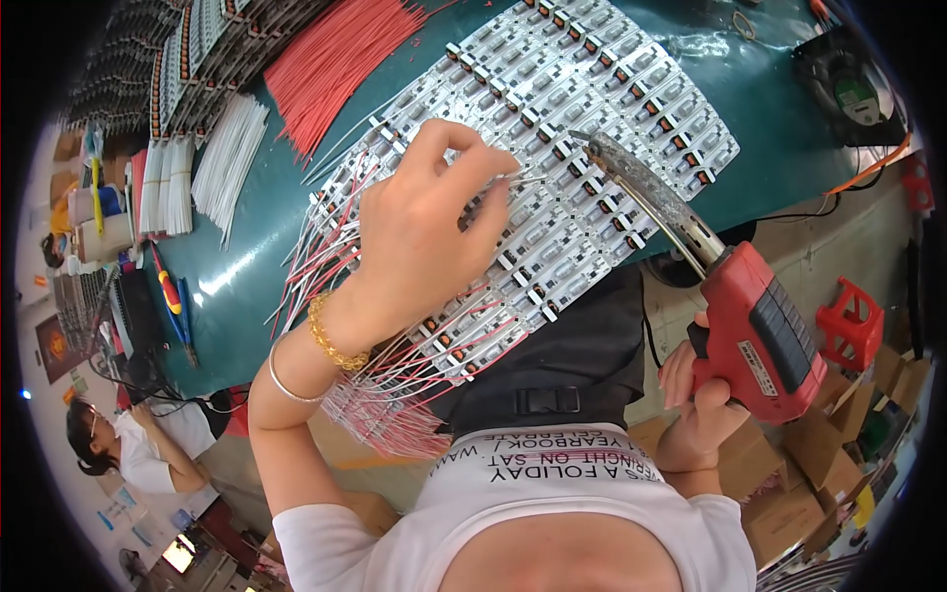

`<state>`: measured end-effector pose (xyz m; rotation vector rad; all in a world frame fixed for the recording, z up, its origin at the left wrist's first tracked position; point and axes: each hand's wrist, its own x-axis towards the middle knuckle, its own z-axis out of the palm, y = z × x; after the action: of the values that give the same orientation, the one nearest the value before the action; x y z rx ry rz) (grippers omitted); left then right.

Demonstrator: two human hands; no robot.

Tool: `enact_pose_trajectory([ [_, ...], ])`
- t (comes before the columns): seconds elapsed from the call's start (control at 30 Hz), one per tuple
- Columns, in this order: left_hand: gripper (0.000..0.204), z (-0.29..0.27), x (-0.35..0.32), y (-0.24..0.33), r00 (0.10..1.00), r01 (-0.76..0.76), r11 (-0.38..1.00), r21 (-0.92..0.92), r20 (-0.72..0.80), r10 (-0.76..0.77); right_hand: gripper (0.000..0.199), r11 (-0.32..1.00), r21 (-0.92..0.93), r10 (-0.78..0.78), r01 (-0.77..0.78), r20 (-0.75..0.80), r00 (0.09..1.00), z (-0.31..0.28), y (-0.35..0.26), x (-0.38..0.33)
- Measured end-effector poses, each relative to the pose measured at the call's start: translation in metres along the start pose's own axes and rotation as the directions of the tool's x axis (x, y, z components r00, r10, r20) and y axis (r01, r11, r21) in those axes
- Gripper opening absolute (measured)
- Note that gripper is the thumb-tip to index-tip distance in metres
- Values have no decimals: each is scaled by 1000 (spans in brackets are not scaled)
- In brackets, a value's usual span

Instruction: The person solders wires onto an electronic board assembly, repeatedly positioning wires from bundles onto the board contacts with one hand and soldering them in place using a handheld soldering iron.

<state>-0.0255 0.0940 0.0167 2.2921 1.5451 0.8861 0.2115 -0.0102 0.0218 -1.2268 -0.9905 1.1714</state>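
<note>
Spread before me is a sheet of silvery circuit boards (681, 94), with rows of small parts. Over its middle, my left hand (424, 227) pinches a thin white wire (530, 181) between thumb and forefinger, its end poking out to the right. My right hand (702, 390) grips a red soldering gun (758, 331) by its handle. The gun's dark metal tip (602, 148) points left over the boards, a little beyond the wire end; whether it touches a board I cannot tell. Red and white wires (380, 414) trail from the boards' left and near sides.
On the green table (237, 326) lie a pile of red wires (340, 69), bundles of white wires (229, 163), stacked boards (197, 49) and pliers (176, 306). A black fan (853, 89) stands far right. A red stool (850, 324) and cardboard boxes (789, 503) are right. Another person (148, 439) sits left.
</note>
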Motion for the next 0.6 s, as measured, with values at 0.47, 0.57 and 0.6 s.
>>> enact_pose_trajectory([
  [0.47, 14, -20, 18, 3, 905, -266, 920, 288, 402, 136, 79, 998, -42, 42, -41, 14, 999, -9, 2, -6],
  [0.57, 14, -17, 13, 3, 953, -298, 907, 298, 148, 265, 81, 992, -75, 97, -100, -41, 994, -9, -2, -10],
  [0.6, 14, -19, 11, 9, 961, -272, 937, 218, 103, 256, 83, 994, -73, 87, -86, 2, 996, -12, -4, -9],
])
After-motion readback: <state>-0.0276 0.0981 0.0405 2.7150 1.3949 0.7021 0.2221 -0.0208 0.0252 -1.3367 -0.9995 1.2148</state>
